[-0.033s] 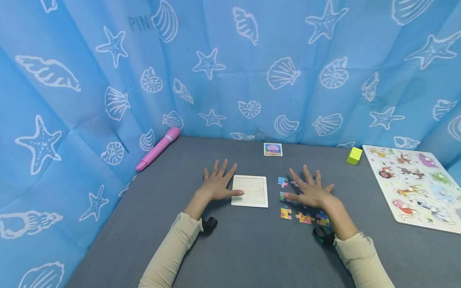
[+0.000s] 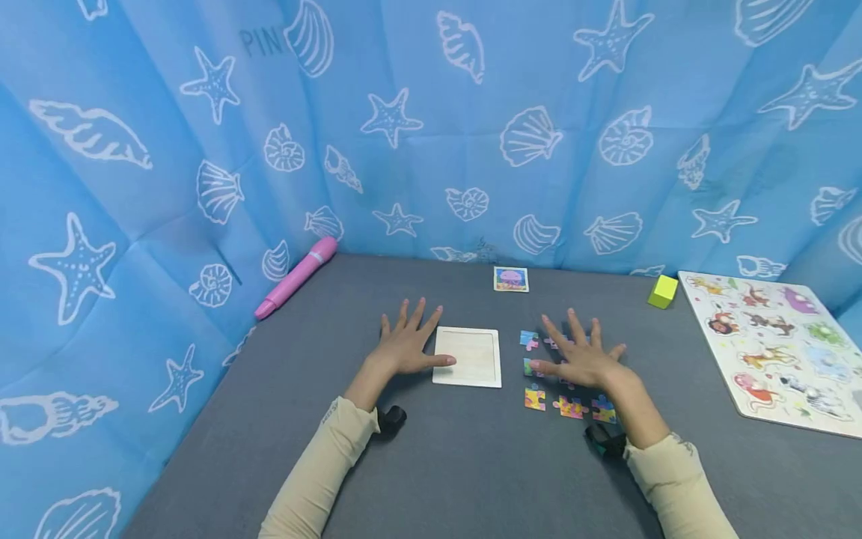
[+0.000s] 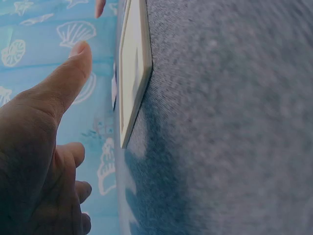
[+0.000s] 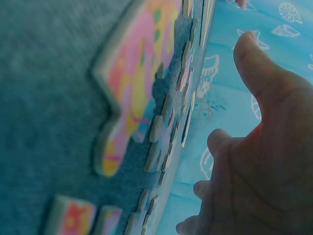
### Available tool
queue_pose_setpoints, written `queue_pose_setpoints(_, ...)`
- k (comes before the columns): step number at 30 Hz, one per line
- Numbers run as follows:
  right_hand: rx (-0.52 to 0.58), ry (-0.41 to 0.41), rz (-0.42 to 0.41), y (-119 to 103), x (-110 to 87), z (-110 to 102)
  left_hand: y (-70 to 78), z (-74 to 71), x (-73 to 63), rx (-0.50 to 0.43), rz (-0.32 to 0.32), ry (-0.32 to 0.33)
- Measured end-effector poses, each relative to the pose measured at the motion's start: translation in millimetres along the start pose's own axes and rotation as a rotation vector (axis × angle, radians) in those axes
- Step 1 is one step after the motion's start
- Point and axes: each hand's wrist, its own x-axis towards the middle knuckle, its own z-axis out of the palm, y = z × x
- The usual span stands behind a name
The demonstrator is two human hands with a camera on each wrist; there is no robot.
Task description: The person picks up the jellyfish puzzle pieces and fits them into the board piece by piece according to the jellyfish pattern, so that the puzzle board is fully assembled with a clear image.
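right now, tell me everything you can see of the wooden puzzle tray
The wooden puzzle tray is pale, roughly square and thin, with a slightly raised rim around a shallow, bare recess. It lies flat, recess up, on the gray tabletop, between the left grip and the jigsaw pieces. The left grip's thumb hovers over its left edge, apparently not touching it.

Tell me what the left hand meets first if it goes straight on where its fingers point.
Probably the blue curtain: the way from the left hand over the gray table looks free, though the hand's height is hard to judge.
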Motion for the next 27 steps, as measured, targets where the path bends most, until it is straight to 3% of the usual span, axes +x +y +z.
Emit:
queue_pose_setpoints(9, 0.016, -0.013, -0.006, 2.3, -0.2, 0.9, -2.0, 0.3, -3.0, -0.015, -0.006, -0.021)
queue_pose_setpoints(13, -0.008, 0.067, -0.016, 2.4, 7.2, -4.9, -8.2, -2.4, -0.5, -0.022, 0.007, -0.023)
queue_pose_setpoints(17, -0.024, 0.217, -0.044, 3.3, 18.4, -11.1, -18.2, -3.1, 2.7, -0.092, 0.052, -0.031)
queue_pose_setpoints(20, 0.043, 0.296, -0.112, 5.5, 31.0, -13.6, -26.5, -2.7, 4.5, -0.188, 0.116, -0.043)
queue_pose_setpoints(24, 0.150, 0.296, -0.185, 9.6, 45.4, -11.9, -31.6, 0.8, 5.9, -0.246, 0.191, -0.102)
queue_pose_setpoints(27, 0.182, 0.253, -0.161, 12.5, 48.1, -8.4, -30.3, 4.9, 6.6, -0.233, 0.225, -0.152)
